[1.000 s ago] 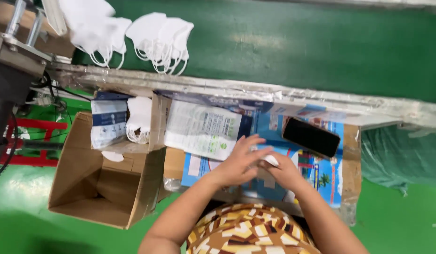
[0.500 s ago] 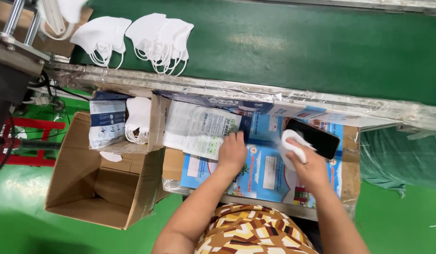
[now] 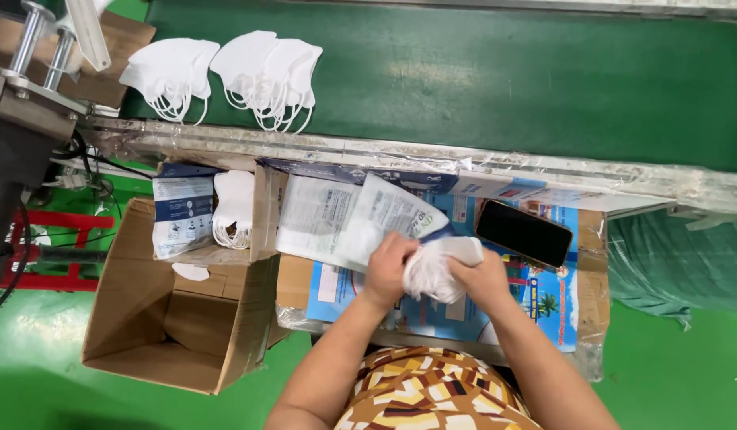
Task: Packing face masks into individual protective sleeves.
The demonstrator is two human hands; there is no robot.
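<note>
head view: left hand and right hand both pinch a folded white mask over the printed pouch, fingers curled tight. best keep the mask flat and the ear loops tucked at the pouch mouth. soft fabric, crinkly film; glossy black phone beside.

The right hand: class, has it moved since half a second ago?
Yes. The right hand has moved left, away from the black phone, and now meets the left hand on the white masks.
</note>
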